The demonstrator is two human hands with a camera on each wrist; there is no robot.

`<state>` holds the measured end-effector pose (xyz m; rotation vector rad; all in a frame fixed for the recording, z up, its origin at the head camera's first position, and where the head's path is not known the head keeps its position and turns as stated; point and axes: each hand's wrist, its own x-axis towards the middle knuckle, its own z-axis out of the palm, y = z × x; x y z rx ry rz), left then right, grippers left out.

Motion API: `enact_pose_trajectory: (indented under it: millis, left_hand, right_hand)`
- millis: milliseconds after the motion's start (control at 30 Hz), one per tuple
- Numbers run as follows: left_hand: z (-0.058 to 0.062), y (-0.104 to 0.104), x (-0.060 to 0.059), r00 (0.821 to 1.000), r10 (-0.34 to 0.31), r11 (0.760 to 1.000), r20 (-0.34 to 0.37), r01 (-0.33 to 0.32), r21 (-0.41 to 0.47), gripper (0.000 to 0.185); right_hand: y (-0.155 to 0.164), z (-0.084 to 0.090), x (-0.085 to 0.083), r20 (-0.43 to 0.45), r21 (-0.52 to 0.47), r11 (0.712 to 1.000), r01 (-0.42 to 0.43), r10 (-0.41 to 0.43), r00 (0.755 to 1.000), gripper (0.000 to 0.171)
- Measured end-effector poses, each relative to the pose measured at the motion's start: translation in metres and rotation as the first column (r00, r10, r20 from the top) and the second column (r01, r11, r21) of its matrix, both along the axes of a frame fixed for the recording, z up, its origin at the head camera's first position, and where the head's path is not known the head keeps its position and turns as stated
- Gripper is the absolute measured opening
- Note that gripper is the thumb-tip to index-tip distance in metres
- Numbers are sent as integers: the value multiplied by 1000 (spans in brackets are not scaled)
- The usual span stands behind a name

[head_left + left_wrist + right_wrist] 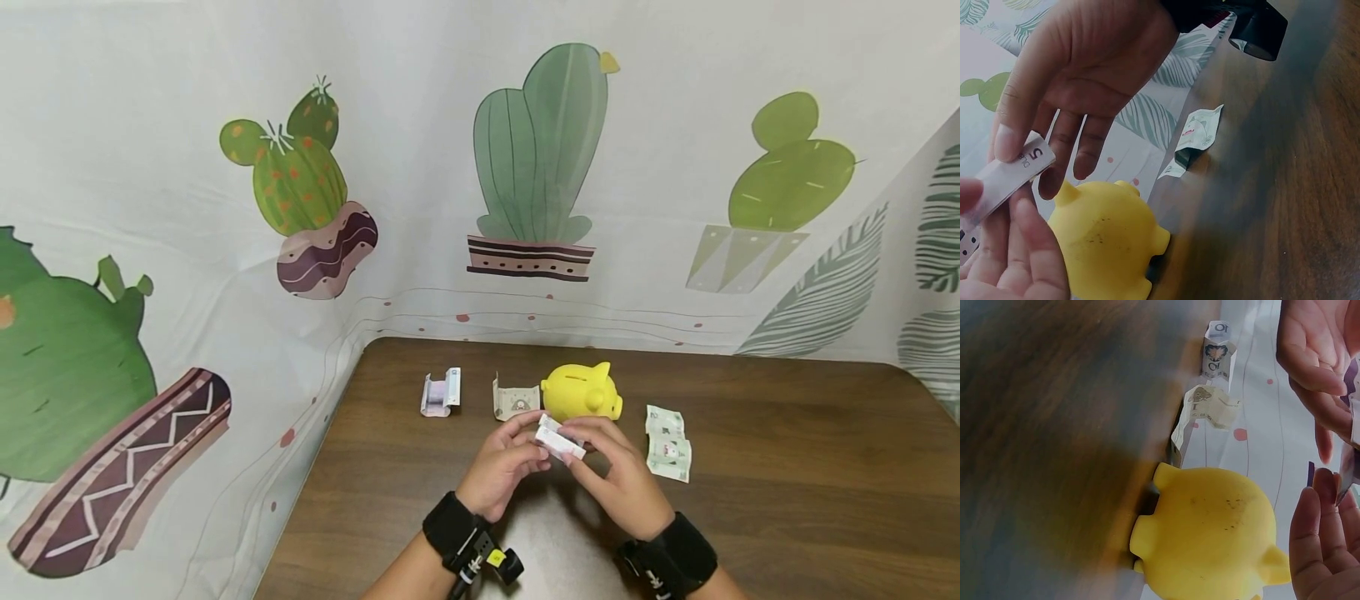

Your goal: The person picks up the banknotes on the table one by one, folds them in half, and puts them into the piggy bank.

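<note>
Both hands hold a small folded banknote (561,443) above the table, just in front of a yellow piggy bank (581,393). My left hand (504,468) pinches its left end, and my right hand (619,479) grips the right end between thumb and fingers. A printed 5 shows on the pale folded note (1029,162) in the left wrist view, where the right thumb lies across it. In the right wrist view, the note is mostly cut off at the edge. The piggy bank stands upright, with a dark slot along its top.
A creased purple note (441,395) lies at the back left, with a brownish note (517,402) beside the piggy bank. To its right rests a green creased note (668,443). A cactus-print cloth (420,208) hangs behind the brown wooden table (780,450).
</note>
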<state>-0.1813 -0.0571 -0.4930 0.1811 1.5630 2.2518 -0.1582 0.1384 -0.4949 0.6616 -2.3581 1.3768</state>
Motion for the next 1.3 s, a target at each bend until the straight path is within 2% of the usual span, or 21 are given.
enact_pose_trajectory:
  millis: [300, 567, 833, 1167, 1300]
  left_hand:
    - [-1, 1, 0, 999, 12, 1000, 36, -13, 25, 50]
    - [0, 2, 0, 999, 5, 1000, 41, -6, 25, 48]
    - [-1, 1, 2, 999, -29, 1000, 34, 29, -9, 44]
    - [-1, 2, 2, 999, -25, 999, 43, 27, -43, 42]
    - [-1, 3, 2, 999, -17, 999, 45, 19, -42, 33]
  right_hand:
    - [0, -3, -1, -9, 27, 999, 17, -17, 1000, 36]
    - [0, -2, -3, -40, 14, 1000, -9, 9, 999, 33]
    - [1, -3, -3, -49, 6, 1000, -4, 5, 999, 31]
    - [5, -6, -5, -38, 21, 1000, 16, -15, 999, 30]
    - [5, -6, -6, -35, 24, 1000, 9, -8, 999, 28]
